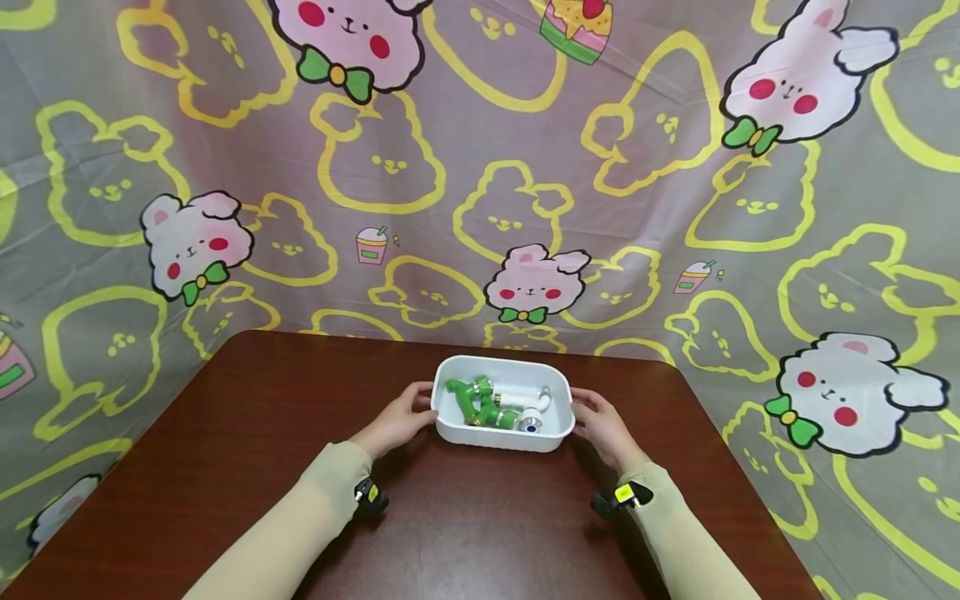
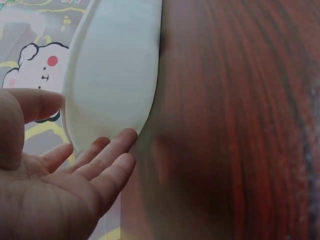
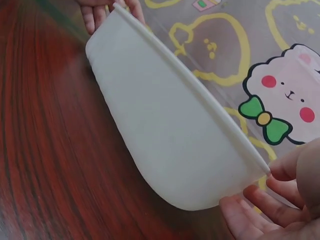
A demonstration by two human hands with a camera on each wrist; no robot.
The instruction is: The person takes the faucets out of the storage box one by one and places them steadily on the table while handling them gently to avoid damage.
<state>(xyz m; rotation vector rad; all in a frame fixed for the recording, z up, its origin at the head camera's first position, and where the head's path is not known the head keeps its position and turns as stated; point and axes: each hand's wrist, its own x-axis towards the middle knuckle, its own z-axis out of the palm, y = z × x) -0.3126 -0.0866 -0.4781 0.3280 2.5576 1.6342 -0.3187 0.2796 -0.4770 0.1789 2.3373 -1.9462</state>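
Observation:
A white oblong plastic tub (image 1: 495, 438) sits toward the far side of the brown table. Inside its left part lie green pipe fittings (image 1: 467, 398) with metal threads. To their right is a white pipe fitting (image 1: 519, 401) beside a round white part (image 1: 529, 419) with a dark centre. My left hand (image 1: 401, 419) holds the tub's left end, thumb at the rim and fingers against the lower wall. At the opposite end my right hand (image 1: 606, 427) holds it likewise, thumb tip on the rim (image 3: 220, 110). The tub's wall hides its contents from both wrist views.
The dark wood-grain table (image 1: 480, 517) reaches back to a grey cloth (image 1: 420, 158) printed with yellow outlines and white rabbits, which hangs behind it and along both sides. A black device with a yellow mark (image 1: 372, 497) is strapped on each sleeved wrist.

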